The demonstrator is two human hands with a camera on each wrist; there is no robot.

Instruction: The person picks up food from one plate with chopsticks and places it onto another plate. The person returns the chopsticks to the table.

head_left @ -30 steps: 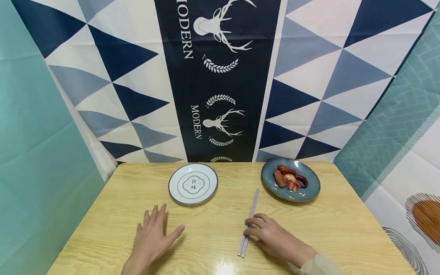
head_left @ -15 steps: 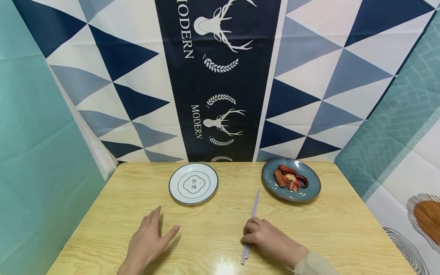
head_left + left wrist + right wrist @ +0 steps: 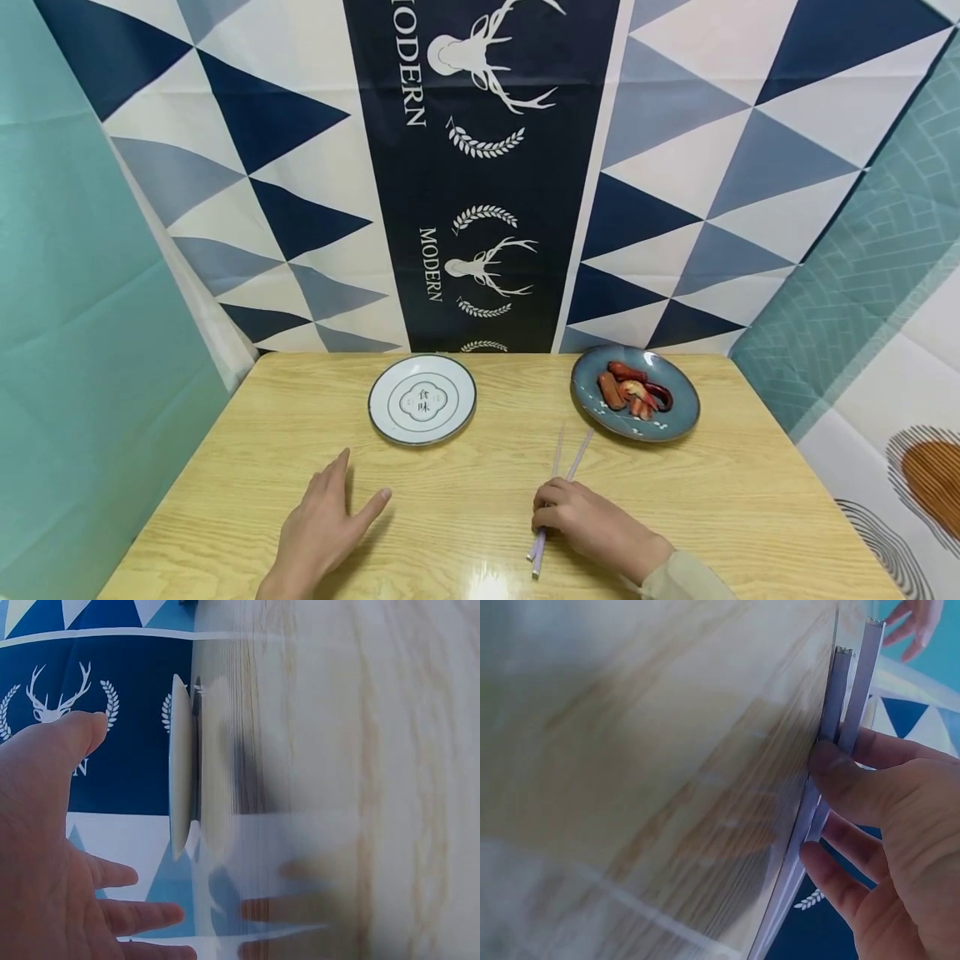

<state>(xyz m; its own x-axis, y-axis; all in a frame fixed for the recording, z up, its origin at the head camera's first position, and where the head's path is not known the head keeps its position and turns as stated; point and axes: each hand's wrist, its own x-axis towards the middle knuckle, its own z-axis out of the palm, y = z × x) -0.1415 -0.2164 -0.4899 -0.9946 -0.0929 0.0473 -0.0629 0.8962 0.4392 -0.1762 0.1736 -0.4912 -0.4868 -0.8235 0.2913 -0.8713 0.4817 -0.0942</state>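
Note:
My right hand point(image 3: 581, 517) pinches a pair of pale purple chopsticks point(image 3: 578, 457) low over the table, their far tips spread apart and the near ends crossing. In the right wrist view the thumb and fingers close on the chopsticks point(image 3: 860, 690), one stick standing a little off the other. My left hand point(image 3: 318, 521) has its fingers extended and its thumb spread, holding nothing. The left wrist view shows that hand point(image 3: 60, 847) with fingers apart beside the table. Beyond it lies a white plate point(image 3: 390, 383) with a dark rim and printed characters.
A blue-grey plate point(image 3: 592, 392) at the back right bears sausage-like pieces and a shrimp-like piece point(image 3: 634, 392). The wooden table point(image 3: 450, 517) ends at a patterned cloth wall point(image 3: 480, 183). Teal cloth point(image 3: 90, 333) hangs along the left side.
My right hand has gone from touching the chopsticks lying together to pinching them, and their far tips have spread apart. The left hand has drawn back slightly toward me.

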